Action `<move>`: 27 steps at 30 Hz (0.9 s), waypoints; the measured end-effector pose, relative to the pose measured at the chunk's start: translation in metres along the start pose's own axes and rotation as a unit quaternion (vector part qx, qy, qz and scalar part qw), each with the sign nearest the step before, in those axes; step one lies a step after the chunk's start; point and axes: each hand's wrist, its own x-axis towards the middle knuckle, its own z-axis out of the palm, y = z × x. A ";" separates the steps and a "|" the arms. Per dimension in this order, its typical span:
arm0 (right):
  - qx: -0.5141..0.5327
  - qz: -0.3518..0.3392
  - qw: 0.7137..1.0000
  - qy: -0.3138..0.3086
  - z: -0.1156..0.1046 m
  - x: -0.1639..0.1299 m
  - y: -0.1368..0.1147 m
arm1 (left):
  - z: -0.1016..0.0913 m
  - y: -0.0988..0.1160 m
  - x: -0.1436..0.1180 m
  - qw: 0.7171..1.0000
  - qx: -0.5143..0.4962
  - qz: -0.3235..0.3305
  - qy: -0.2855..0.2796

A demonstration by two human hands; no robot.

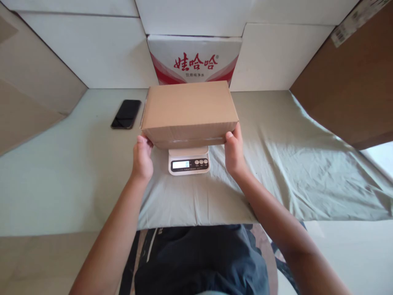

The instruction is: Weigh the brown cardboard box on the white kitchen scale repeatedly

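Now | both hands, left (141, 157) and right (233, 152), grasping cardboard box (188, 112) ends over scale (188, 160) | risk: wide box overhangs small platform, may tip or hide display

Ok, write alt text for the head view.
Two hands, left hand and right hand, grip the ends of a closed cardboard box over a small white scale reading 0. A black phone lies to the left on the grey-green cloth.
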 end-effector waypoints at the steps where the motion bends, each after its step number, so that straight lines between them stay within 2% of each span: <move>1: 0.001 0.005 1.000 0.002 0.001 -0.001 -0.001 | -0.001 -0.002 0.000 1.000 -0.003 0.001 0.003; 8: -0.003 0.016 1.000 0.005 0.003 -0.004 0.000 | -0.005 -0.011 0.002 1.000 0.009 0.008 -0.001; 22: -0.005 0.007 1.000 -0.008 0.003 -0.006 0.013 | -0.005 -0.006 0.000 0.999 -0.012 -0.013 0.027; 27: 0.004 0.004 1.000 -0.007 0.002 -0.006 0.016 | -0.006 -0.007 -0.001 1.000 0.002 -0.007 0.020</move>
